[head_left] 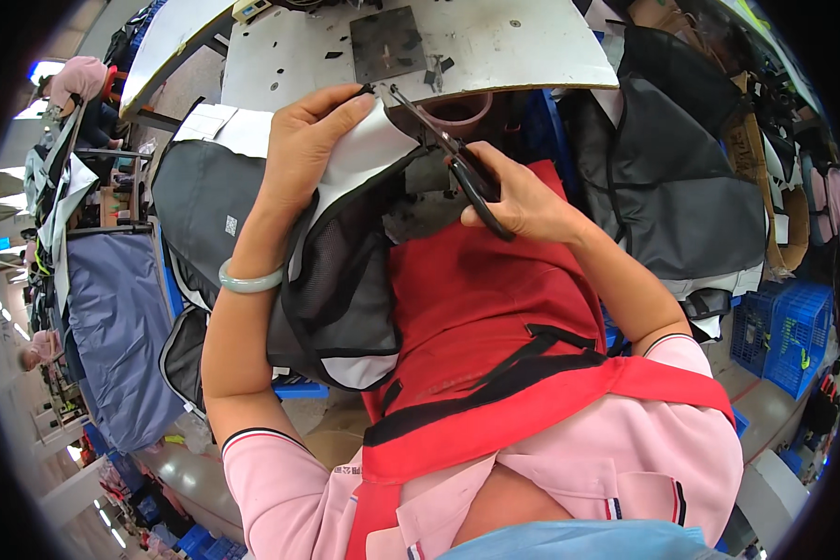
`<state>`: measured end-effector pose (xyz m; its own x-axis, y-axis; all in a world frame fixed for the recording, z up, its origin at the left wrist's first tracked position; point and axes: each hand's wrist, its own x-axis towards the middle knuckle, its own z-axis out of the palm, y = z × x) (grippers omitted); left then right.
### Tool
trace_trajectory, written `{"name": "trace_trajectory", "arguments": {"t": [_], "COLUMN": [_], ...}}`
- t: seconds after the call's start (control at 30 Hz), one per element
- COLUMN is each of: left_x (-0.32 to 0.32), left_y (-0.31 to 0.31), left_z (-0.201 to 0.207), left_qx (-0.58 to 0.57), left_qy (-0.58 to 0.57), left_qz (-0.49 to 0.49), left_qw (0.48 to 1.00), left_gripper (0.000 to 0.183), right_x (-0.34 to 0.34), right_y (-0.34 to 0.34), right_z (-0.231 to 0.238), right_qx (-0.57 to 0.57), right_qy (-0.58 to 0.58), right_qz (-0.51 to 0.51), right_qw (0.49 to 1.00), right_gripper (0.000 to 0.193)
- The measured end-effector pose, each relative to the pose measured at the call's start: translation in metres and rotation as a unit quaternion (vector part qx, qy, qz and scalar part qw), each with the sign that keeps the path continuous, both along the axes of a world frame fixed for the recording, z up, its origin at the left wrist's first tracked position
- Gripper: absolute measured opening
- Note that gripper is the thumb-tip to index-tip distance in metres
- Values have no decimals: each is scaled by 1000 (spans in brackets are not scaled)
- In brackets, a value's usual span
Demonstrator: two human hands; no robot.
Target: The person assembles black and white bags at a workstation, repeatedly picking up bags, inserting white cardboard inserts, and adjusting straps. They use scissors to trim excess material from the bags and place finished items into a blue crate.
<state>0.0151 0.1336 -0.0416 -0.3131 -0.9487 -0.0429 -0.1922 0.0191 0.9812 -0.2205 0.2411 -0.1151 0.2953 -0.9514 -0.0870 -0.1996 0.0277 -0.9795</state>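
My left hand (308, 145) is closed in a pinch on the black-edged corner of a sewn fabric piece (369, 154), just off the table's near edge. The piece has a white underside, black binding and a black mesh panel (341, 261), and it hangs down over my left thigh. In my right hand (532, 205) is a pair of scissors (473, 182) with black handles, fingers wrapped round them. The blades point up and left, with their tips close to the pinched corner. Whether the tips touch the fabric I cannot tell. A red apron (495, 280) covers my lap.
A white table (294, 51) with a dark metal plate (387, 56) and small black scraps lies ahead. Dark grey fabric pieces (691, 205) are heaped at right, others (205, 191) at left. A pink bin (462, 114) stands under the table, blue crates (798, 336) far right.
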Motion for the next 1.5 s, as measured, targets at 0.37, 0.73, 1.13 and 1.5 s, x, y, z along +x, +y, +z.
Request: {"name": "trace_trajectory", "arguments": {"t": [0.37,0.73,1.13,1.5], "left_x": [8,17,22,27], "left_y": [-2,13,26,37], "left_z": [0,12,15,25], "left_qx": [43,22,-41,-73], "left_qy": [21,4,-44,-61], "left_qz": [-55,-66,-58,-60], "left_qw": [997,998,997,994], "left_gripper": [31,31,24,25], "right_x": [-7,-73,57,65], "right_y": [-23,-129,-53,-44], "right_z": [14,-5,26,29], "right_qx": [-67,-335,-110,-97], "right_qy": [133,482,-220,-270], "right_qz": [-89,-256,37,15], "right_qw": [985,768,969,958], "right_gripper": [64,43,16,21]}}
